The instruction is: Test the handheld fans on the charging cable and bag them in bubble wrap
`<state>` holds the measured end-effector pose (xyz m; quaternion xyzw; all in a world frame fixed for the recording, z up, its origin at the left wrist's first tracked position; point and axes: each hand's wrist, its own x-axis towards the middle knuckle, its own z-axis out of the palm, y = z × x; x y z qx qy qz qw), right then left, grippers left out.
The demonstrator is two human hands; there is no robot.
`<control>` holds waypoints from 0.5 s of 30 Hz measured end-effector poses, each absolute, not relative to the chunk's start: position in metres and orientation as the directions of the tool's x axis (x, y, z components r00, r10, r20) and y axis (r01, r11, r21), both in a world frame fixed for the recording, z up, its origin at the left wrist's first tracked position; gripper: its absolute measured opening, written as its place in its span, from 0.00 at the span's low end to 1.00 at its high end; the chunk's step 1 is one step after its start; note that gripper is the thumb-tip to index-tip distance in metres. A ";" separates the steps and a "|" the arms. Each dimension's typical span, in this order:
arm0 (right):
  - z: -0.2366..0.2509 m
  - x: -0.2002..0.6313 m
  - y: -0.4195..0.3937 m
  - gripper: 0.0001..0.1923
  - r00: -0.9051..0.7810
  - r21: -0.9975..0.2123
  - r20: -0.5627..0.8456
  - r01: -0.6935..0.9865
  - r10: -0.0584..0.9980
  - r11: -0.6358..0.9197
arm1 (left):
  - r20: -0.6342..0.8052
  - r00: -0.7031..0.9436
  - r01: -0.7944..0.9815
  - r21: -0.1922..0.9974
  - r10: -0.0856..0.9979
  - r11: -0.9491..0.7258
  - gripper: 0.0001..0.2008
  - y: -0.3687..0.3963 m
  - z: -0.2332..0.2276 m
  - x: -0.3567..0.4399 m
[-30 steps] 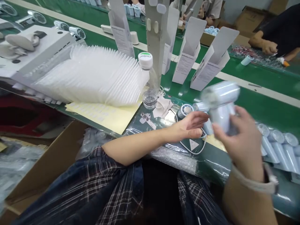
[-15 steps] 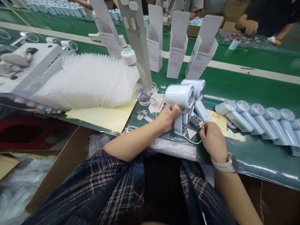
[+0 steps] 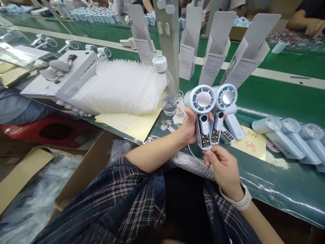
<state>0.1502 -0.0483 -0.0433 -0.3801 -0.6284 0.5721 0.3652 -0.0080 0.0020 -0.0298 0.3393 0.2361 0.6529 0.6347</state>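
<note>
My left hand (image 3: 189,128) grips two pale blue handheld fans side by side: one (image 3: 203,115) on the left and a second (image 3: 222,108) on the right, round heads up, faces toward me. My right hand (image 3: 220,166) is closed at the bottom end of the left fan's handle, pinching something small there that I cannot make out; a thin white cable (image 3: 191,154) runs off beneath. A third fan (image 3: 233,127) lies behind them on the plastic-covered bench (image 3: 279,176).
A row of blue fans (image 3: 286,139) lies right. A yellow note (image 3: 250,144), a water bottle (image 3: 166,86), fanned clear trays (image 3: 122,88), a yellow sheet (image 3: 129,123) and open white cartons (image 3: 215,54) stand on the green belt (image 3: 279,95). Other workers' hands (image 3: 309,23) are across.
My left hand has lifted and turned the fan so its face points at me, now with a second fan beside it. My right hand moved under the handle's end.
</note>
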 end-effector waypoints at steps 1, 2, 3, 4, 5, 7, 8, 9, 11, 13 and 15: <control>-0.044 0.149 -0.052 0.18 -0.438 -1.000 0.005 0.023 0.899 0.016 | 0.146 0.028 -0.659 0.747 0.989 -0.091 0.46 0.001 -0.031 -0.006; -0.044 0.148 -0.054 0.19 -0.433 -1.000 -0.007 -0.007 0.901 -0.011 | 0.141 0.014 -0.645 0.758 0.990 -0.099 0.47 0.001 -0.031 -0.004; -0.043 0.147 -0.055 0.19 -0.429 -1.000 -0.003 -0.018 0.903 -0.012 | 0.129 -0.003 -0.629 0.770 0.992 -0.103 0.49 0.000 -0.032 -0.003; -0.042 0.147 -0.056 0.19 -0.429 -1.000 0.021 -0.003 0.903 0.021 | 0.113 -0.025 -0.616 0.781 0.993 -0.104 0.50 0.000 -0.033 -0.002; -0.040 0.147 -0.055 0.19 -0.434 -0.996 0.063 0.033 0.899 0.085 | 0.095 -0.047 -0.608 0.787 0.994 -0.104 0.51 0.000 -0.033 -0.002; -0.037 0.147 -0.051 0.20 -0.441 -0.961 0.176 0.117 0.880 0.250 | 0.059 -0.073 -0.616 0.783 0.996 -0.092 0.51 0.000 -0.031 -0.004; -0.037 0.148 -0.049 0.20 -0.434 -0.937 0.228 0.145 0.871 0.318 | 0.050 -0.071 -0.631 0.771 0.996 -0.083 0.50 0.000 -0.030 -0.006; -0.037 0.149 -0.047 0.20 -0.418 -0.919 0.268 0.159 0.868 0.360 | 0.050 -0.062 -0.652 0.754 0.997 -0.079 0.49 0.000 -0.028 -0.007; -0.039 0.152 -0.045 0.19 -0.378 -0.916 0.283 0.167 0.882 0.366 | 0.072 -0.033 -0.690 0.720 0.997 -0.075 0.48 -0.001 -0.024 -0.010; -0.042 0.154 -0.046 0.17 -0.351 -0.936 0.233 0.173 0.907 0.307 | 0.085 -0.013 -0.699 0.712 0.996 -0.070 0.47 -0.002 -0.020 -0.012; -0.044 0.154 -0.048 0.16 -0.335 -0.962 0.169 0.150 0.927 0.230 | 0.073 -0.023 -0.677 0.733 0.997 -0.069 0.48 -0.003 -0.019 -0.011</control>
